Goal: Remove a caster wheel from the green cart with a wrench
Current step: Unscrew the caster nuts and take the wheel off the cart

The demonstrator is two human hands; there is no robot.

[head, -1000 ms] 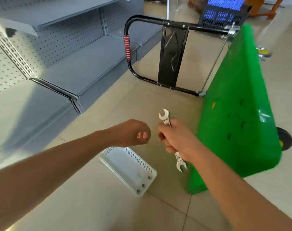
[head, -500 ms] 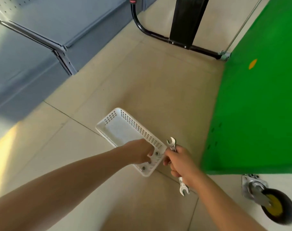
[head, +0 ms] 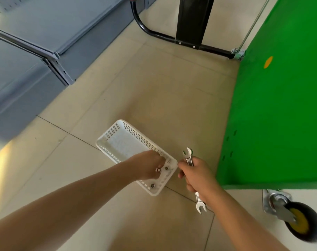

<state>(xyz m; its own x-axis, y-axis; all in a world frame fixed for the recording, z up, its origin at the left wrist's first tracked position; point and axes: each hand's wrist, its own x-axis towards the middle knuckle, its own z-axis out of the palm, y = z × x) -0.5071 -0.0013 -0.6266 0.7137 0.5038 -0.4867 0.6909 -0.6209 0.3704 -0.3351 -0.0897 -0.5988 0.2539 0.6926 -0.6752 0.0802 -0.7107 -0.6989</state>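
We hold a double open-end wrench in our right hand, fingers wrapped round its shank, one open head pointing up toward twelve o'clock and the other down by our wrist. Our left hand reaches into the near end of a white perforated plastic basket on the tiled floor, fingertips pinching a small metal fastener; two more fasteners lie on the basket's bottom just beside it. The green cart is tipped on its side at our three o'clock, its black handle frame at twelve. One caster wheel, black with a yellow hub, is on the cart's underside at four o'clock. Grey shelving fills ten o'clock.
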